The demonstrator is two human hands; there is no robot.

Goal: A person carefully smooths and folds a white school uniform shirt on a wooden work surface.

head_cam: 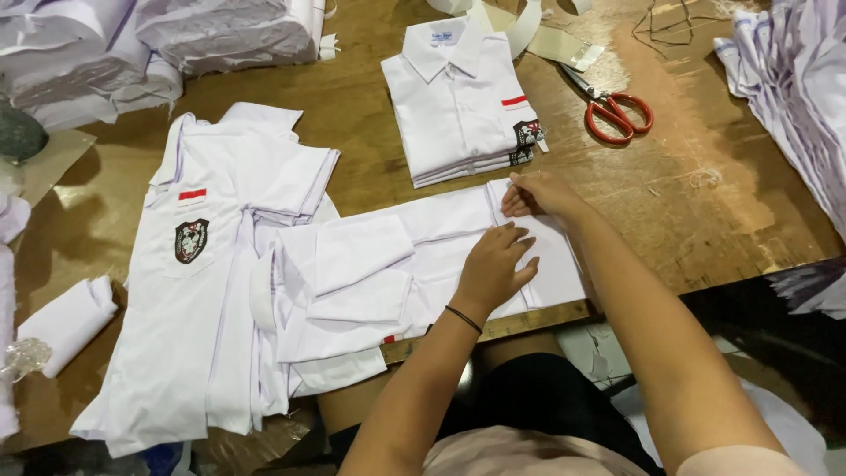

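A white shirt (pixel 414 256) lies face down across the wooden table, its sleeves folded in. My left hand (pixel 495 267) presses flat on its lower part, a dark band round the wrist. My right hand (pixel 533 194) pinches the shirt's far hem edge just beyond the left hand. A neat stack of folded white shirts (pixel 458 106) with a red-and-white chest patch and a dark badge lies right behind my right hand.
A pile of unfolded white shirts (pixel 207 264) with a badge pocket lies at the left. Red-handled scissors (pixel 617 110) rest at the back right. More white cloth is heaped at the back left (pixel 132 40) and right edge (pixel 793 79). A rolled white cloth (pixel 66 322) lies far left.
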